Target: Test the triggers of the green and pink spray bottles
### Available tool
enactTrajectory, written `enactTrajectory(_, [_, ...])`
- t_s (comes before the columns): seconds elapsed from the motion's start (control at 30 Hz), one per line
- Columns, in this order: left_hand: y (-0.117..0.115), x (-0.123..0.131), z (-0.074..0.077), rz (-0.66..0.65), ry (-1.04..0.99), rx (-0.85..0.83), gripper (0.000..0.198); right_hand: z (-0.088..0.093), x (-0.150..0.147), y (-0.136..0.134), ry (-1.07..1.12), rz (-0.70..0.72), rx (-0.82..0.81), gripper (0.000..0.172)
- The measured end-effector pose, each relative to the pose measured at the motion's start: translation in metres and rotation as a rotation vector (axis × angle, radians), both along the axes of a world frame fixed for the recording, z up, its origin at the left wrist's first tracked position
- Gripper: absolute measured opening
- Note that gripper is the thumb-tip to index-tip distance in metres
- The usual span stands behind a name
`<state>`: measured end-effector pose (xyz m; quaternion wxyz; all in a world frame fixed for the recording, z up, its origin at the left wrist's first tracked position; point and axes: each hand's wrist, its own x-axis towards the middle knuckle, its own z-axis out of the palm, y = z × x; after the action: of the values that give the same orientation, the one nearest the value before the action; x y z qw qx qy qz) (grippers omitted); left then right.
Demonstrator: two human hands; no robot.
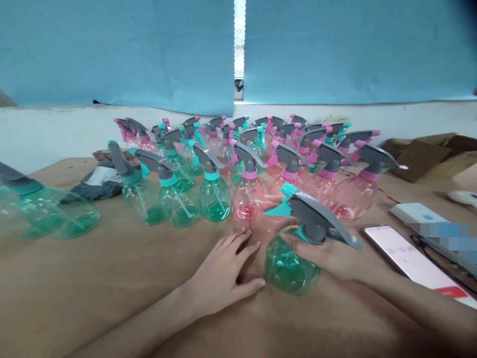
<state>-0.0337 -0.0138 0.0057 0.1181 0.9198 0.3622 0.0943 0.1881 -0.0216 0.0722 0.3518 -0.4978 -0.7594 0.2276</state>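
Observation:
My right hand [313, 248] is wrapped round the neck and upper body of a green spray bottle [292, 271], which tilts, its grey and turquoise spray head [316, 214] above the hand. Just left of that bottle, my left hand [231, 268] rests on the wooden table [130, 278] with its fingers spread and nothing in it. Beyond the hands stands a row of spray bottles, among them a green one [215, 199] and a pink one [249, 196]. Part of my right hand's fingers is hidden behind the held bottle.
Several more pink and green bottles stand behind the front row. Overlapping green bottles [59, 214] are at the left, near a dark plastic bag [99, 181]. At the right lie a phone [413, 258], a white and blue box [421, 214] and a cardboard box [428, 156].

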Motion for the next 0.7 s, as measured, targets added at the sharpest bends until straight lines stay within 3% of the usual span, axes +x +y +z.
enactTrajectory(0.27, [0.0,0.0,-0.001,0.005,-0.027,-0.011,0.067,-0.005,0.006,0.001,-0.05,-0.032,-0.093,0.014])
enactTrajectory(0.5, [0.0,0.001,0.001,0.004,0.008,-0.016,0.067,0.007,-0.006,0.001,0.09,0.051,-0.113,0.024])
enactTrajectory(0.7, [0.001,0.001,-0.001,0.004,-0.003,-0.012,0.065,0.011,-0.01,0.001,0.038,-0.035,-0.036,0.013])
